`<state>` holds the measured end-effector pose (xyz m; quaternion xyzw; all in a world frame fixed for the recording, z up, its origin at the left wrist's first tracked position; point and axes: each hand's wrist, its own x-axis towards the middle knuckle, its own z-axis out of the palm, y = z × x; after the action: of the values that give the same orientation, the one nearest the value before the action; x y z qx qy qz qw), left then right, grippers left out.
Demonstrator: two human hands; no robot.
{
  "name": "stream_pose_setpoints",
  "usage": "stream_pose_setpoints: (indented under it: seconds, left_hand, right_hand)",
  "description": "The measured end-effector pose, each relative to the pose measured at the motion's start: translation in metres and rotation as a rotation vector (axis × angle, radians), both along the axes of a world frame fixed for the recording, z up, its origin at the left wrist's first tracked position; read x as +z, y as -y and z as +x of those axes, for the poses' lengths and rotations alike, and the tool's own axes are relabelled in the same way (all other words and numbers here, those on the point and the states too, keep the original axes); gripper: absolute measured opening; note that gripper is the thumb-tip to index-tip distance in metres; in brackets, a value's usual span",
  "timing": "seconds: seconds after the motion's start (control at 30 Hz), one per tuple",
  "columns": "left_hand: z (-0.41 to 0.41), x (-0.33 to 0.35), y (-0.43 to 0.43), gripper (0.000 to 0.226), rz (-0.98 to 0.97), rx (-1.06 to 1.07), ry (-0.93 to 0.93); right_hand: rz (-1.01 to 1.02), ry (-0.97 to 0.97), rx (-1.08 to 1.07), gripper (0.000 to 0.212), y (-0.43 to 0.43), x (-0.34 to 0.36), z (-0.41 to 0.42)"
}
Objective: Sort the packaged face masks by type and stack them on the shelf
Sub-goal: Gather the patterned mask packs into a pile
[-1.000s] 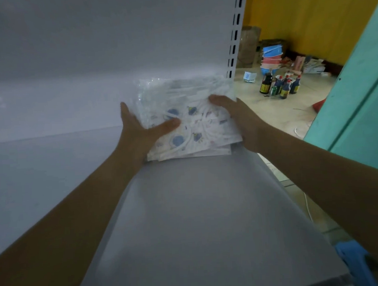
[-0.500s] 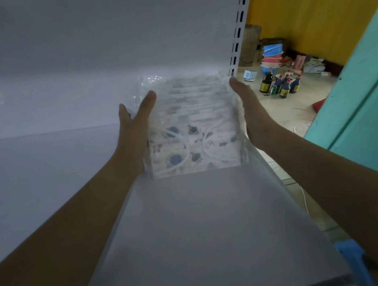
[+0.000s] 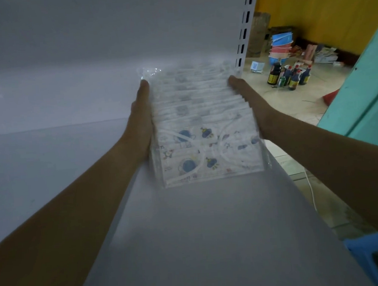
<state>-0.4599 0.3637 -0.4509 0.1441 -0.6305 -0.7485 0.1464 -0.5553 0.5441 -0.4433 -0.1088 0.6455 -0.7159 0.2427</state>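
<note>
A row of clear-wrapped white face masks with blue cartoon prints (image 3: 206, 150) lies on the white shelf (image 3: 211, 241), reaching back toward the shelf's rear wall. My left hand (image 3: 141, 121) presses flat against the row's left side with straight fingers. On the row's right side my right hand (image 3: 252, 103) presses in the same way. The packs sit squeezed between both palms. The farthest packs are blurred.
A slotted white upright (image 3: 244, 29) stands at the shelf's back right corner. Beyond it on the tiled floor are dark sauce bottles (image 3: 290, 79), stacked plastic basins (image 3: 280, 47) and cardboard boxes. A teal panel (image 3: 362, 101) is at right, a blue stool (image 3: 374, 255) at bottom right.
My hands let go of the pile's top and moved to its sides with straight fingers. The masks now lie as a row pushed farther back on the shelf.
</note>
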Motion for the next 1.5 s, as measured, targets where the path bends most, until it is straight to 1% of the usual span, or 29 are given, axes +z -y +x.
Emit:
stream_pose_setpoints:
  seconds: [0.1, 0.13, 0.2, 0.23, 0.27, 0.33, 0.37, 0.47, 0.53, 0.6, 0.67, 0.73, 0.8, 0.87, 0.93, 1.0, 1.07, 1.1, 1.17, 1.2, 1.27, 1.33, 1.37, 1.43, 1.47, 1.5]
  left_hand:
    - [0.001, 0.001, -0.001, 0.071, -0.035, 0.004, 0.004]
    - [-0.001, -0.001, 0.001, 0.078, -0.065, 0.018, 0.021]
    - [-0.002, -0.002, 0.0, 0.112, -0.108, 0.072, 0.117]
    - [-0.001, -0.001, 0.0, 0.118, -0.118, 0.088, 0.131]
    - [-0.002, 0.0, 0.0, 0.106, -0.118, 0.076, 0.108]
    - [0.0, 0.008, -0.008, 0.057, -0.077, 0.027, 0.018]
    - [-0.002, 0.008, -0.008, 0.046, -0.063, 0.026, 0.013]
    - [-0.005, 0.001, -0.005, 0.039, -0.084, 0.028, 0.04]
    - [-0.006, 0.003, -0.002, 0.033, -0.041, 0.048, 0.08]
    - [-0.008, 0.007, 0.0, 0.037, 0.002, 0.074, 0.072]
    - [-0.011, 0.009, 0.002, 0.041, -0.045, 0.096, 0.029]
    - [-0.012, 0.009, 0.003, 0.037, -0.109, 0.129, 0.019]
    - [-0.012, 0.009, 0.003, 0.033, -0.09, 0.143, 0.017]
    - [-0.01, 0.008, 0.004, 0.032, -0.059, 0.151, 0.033]
    - [-0.008, 0.007, 0.002, 0.05, -0.027, 0.151, 0.035]
    - [-0.004, 0.005, -0.002, 0.064, -0.075, 0.148, -0.011]
    - [-0.002, 0.006, -0.006, 0.07, -0.157, 0.122, -0.058]
    - [0.0, 0.006, -0.006, 0.072, -0.186, 0.121, -0.072]
    - [0.001, 0.006, 0.0, 0.075, -0.233, 0.142, -0.109]
    - [0.002, 0.005, 0.002, 0.076, -0.255, 0.15, -0.127]
    - [0.005, 0.004, 0.001, 0.08, -0.303, 0.126, -0.104]
    - [0.009, 0.001, -0.004, 0.088, -0.338, 0.073, -0.06]
    - [0.012, -0.001, -0.005, 0.088, -0.339, 0.071, -0.057]
    - [0.015, -0.004, -0.008, 0.08, -0.285, 0.121, -0.077]
    - [0.015, -0.005, -0.01, 0.076, -0.256, 0.14, -0.082]
    - [0.017, -0.005, -0.011, 0.074, -0.253, 0.137, -0.077]
  right_hand:
    - [-0.014, -0.001, 0.026, 0.044, 0.001, 0.001, -0.005]
    - [-0.02, 0.0, 0.021, 0.043, 0.001, 0.001, -0.005]
    - [-0.016, -0.003, 0.014, 0.038, 0.003, 0.001, -0.007]
    - [-0.022, 0.006, 0.012, 0.035, 0.003, 0.001, -0.008]
    - [-0.022, 0.004, 0.006, 0.034, 0.003, 0.002, -0.008]
    - [-0.022, -0.001, -0.004, 0.033, 0.001, 0.003, -0.011]
    - [-0.025, -0.007, -0.013, 0.032, 0.0, 0.003, -0.011]
    - [-0.027, -0.061, -0.073, 0.028, -0.005, 0.001, -0.01]
    - [-0.007, -0.084, -0.092, 0.027, -0.004, 0.001, -0.008]
    - [0.022, -0.069, -0.102, 0.024, -0.002, 0.002, -0.006]
    - [-0.023, -0.037, -0.117, 0.02, -0.003, 0.003, -0.005]
    - [-0.088, -0.022, -0.108, 0.021, -0.005, -0.001, -0.005]
    - [-0.116, 0.0, -0.097, 0.022, -0.003, -0.003, 0.0]
    - [-0.076, 0.004, -0.096, 0.023, 0.002, -0.001, 0.003]
    - [-0.032, 0.002, -0.102, 0.022, 0.005, 0.002, 0.003]
    - [-0.03, 0.013, -0.109, 0.021, 0.005, 0.002, 0.003]
    - [-0.038, 0.011, -0.078, 0.018, 0.005, 0.002, 0.001]
    - [-0.005, -0.01, -0.056, 0.016, 0.003, 0.001, 0.0]
    - [0.071, -0.061, -0.084, 0.015, 0.0, 0.006, -0.004]
    - [0.067, -0.082, -0.117, 0.017, -0.002, 0.008, -0.005]
    - [0.021, -0.077, -0.111, 0.025, -0.004, 0.007, -0.008]
    - [0.086, -0.074, -0.06, 0.033, -0.002, 0.003, -0.003]
    - [0.099, -0.06, -0.035, 0.042, -0.001, 0.004, 0.0]
    - [0.099, -0.021, -0.075, 0.059, -0.002, 0.004, 0.003]
    - [0.088, -0.017, -0.11, 0.062, -0.003, 0.004, 0.001]
    - [0.099, -0.012, -0.124, 0.06, -0.004, 0.004, 0.002]
